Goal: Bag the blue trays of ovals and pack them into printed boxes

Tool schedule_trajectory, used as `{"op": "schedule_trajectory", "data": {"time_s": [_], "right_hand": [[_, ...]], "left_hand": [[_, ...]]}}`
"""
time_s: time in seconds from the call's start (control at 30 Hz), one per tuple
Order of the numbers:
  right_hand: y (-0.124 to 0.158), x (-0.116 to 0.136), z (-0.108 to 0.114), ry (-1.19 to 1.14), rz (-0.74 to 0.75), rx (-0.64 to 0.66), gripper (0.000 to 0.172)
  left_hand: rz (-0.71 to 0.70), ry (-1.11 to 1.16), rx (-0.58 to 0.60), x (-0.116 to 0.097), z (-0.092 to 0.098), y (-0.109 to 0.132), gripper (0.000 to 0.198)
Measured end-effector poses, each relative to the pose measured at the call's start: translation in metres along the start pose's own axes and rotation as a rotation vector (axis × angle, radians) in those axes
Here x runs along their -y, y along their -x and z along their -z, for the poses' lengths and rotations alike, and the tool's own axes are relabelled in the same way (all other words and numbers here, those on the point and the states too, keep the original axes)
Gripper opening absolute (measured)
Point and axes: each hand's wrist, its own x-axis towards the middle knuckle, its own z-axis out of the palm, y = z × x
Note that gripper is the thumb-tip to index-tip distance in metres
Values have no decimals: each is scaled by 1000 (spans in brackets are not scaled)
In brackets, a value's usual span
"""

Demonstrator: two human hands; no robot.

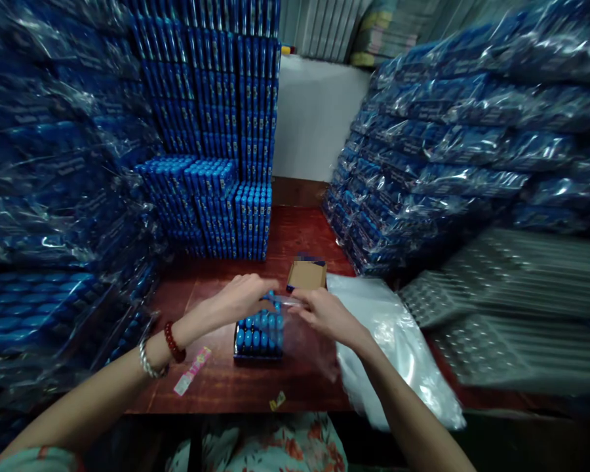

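Observation:
A small tray of upright blue tubes [259,335] stands on the red-brown table [236,387] in front of me. My left hand [243,296] is curled at the tray's far left corner, fingers closed on the edge of a clear plastic bag [302,331]. My right hand [322,311] pinches the same bag's opening at the tray's far right side. The bag hangs down over the tray's right side, see-through and hard to outline. My left wrist wears a red bead bracelet and a silver one.
Bagged blue packs are piled high at left [44,196] and right [462,144]. Stacked blue tubes [216,190] stand at the back. An open cardboard box [307,274] lies behind the tray. A heap of clear bags [398,341] and empty grey trays [511,308] lie at right. A pink wrapper [191,372] lies near my left wrist.

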Motion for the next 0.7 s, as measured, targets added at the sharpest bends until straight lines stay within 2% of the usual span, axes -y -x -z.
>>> {"op": "schedule_trajectory", "data": {"time_s": [0.13,0.23,0.33,0.43,0.47,0.53,0.6,0.67,0.7], "right_hand": [[-1,0,5,246,-65,70,14],[-1,-3,9,339,-85,80,15],[-6,-10,12,395,-103,81,17],[-27,-14,21,445,-178,17,21],[-37,-14,27,439,-200,-52,23],[-58,-14,40,359,-199,-278,27],[-76,-13,48,200,-138,-560,29],[-89,-17,42,11,-55,-783,31],[-94,-22,32,-77,-36,-849,32]], "left_hand": [[35,-207,88,0,8,7,14],[93,-245,79,8,11,9,20],[158,-236,16,22,10,6,23],[242,-271,-134,38,17,-7,21],[274,-272,-213,42,25,-12,19],[331,-193,-420,49,44,-23,15],[310,40,-659,55,61,-29,7],[225,326,-860,62,64,-32,12],[190,434,-931,67,56,-32,17]]}}
